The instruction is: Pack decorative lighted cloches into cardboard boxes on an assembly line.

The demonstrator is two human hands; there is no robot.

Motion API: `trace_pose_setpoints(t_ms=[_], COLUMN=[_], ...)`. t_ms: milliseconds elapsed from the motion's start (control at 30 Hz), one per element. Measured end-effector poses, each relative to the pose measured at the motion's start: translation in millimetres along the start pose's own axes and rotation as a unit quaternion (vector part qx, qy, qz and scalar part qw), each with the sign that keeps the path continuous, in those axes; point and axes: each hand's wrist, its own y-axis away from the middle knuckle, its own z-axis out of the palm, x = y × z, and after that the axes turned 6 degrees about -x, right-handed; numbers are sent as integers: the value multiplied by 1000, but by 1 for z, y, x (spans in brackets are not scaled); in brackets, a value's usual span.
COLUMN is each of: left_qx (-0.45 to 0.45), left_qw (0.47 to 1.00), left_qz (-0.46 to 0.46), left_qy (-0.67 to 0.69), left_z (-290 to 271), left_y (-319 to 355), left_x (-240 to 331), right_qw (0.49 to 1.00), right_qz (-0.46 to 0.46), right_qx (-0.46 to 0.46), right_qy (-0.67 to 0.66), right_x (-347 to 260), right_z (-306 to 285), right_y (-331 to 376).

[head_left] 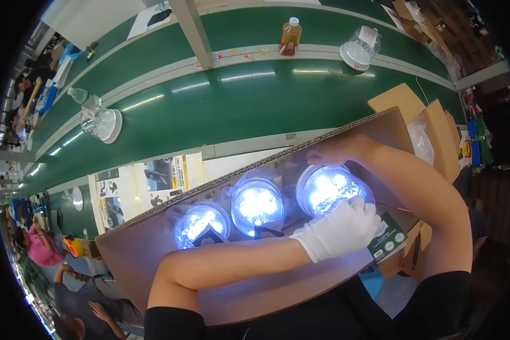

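Three glowing clear domes stand in a row inside a long cardboard box (153, 266): a left dome (201, 222), a middle dome (257, 205) and a right dome (330, 187). Thin clear film surrounds the left two. My left hand (343, 226), in a white glove, reaches across to the near side of the right dome with its fingers curled; what they grip is hidden. A green printed card (388, 238) sits beside that glove. My bare right hand (335, 151) is bent around the far side of the right dome, its fingers curled and partly hidden.
Across the green bench stand an unlit clear dome (105, 124), another unlit dome (357, 54) and a drink bottle (290, 37). A metal post (191, 31) rises from the bench. Open cartons (445, 141) stand at the right. Another person (90, 306) is at the lower left.
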Motion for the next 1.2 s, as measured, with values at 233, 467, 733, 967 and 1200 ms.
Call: trace_pose_setpoints(t_ms=[233,467,733,967,1200], left_qx=[-27,-29,-6,-12,-22], left_qw=[999,991,992,992,992], left_qz=[-21,-129,-94,-91,-109], left_qy=[27,-18,-79,-89,-67], left_z=[-1,-29,-26,-9,3], left_y=[12,23,28,30,25], left_x=[-22,-86,-99,-103,-100], right_qw=[989,997,991,974,971], right_qz=[137,43,-11,-196,-207], right_qx=[7,48,80,-108,-103], right_qy=[56,39,104,-38,66], right_x=[32,5,-2,-24,-46], right_z=[25,-31,49,73,45], right_y=[-3,90,126,83,75])
